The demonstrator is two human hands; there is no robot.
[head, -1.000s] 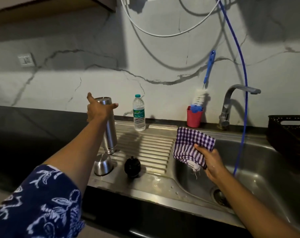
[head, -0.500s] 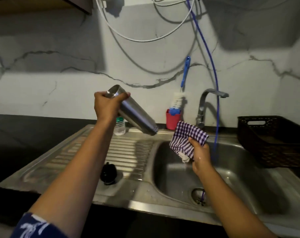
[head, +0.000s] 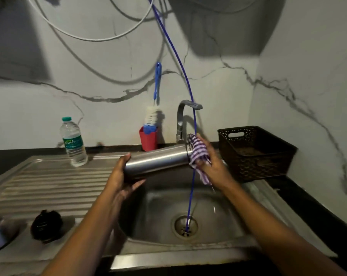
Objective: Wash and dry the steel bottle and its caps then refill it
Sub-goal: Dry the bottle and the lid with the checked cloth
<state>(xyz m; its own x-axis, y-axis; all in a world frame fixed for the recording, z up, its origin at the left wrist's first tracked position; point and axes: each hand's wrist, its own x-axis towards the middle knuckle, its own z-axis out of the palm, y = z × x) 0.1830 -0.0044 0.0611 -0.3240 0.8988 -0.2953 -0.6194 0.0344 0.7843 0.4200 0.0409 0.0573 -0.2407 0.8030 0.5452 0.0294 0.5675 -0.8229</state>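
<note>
steel bottle (head: 156,161) is sideways over the sink (head: 208,246) so drips land there, left hand (head: 122,182) fingers wrapped round its base to steady it, right hand (head: 212,166) fingers clamping the checked cloth (head: 198,154) on the mouth end, drying I guess.

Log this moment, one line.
phase: drying | left hand: holds bottle sideways over sink | right hand: holds cloth on bottle's end | black cap, steel cap: on drainboard

1. The plastic water bottle (head: 74,142) standing on the draining board (head: 49,182) carries a green label with white script lettering, too blurred to read with certainty.
2. No other text, number or sign is legible.
</note>
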